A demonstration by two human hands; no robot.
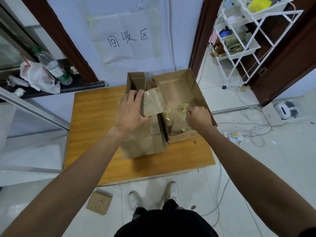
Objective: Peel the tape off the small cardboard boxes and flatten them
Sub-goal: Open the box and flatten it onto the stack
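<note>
Wooden worktop by the wall: I see the left hand gripping the small cardboard box to brace it, the right hand pinching clear tape pulled sideways over the open carton, presumably so scraps drop in.

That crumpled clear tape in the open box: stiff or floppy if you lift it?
Probably floppy and light: the tape lies in thin, see-through crumpled wads. Likely sticky too, so it may cling to the right hand pinching it.
</note>
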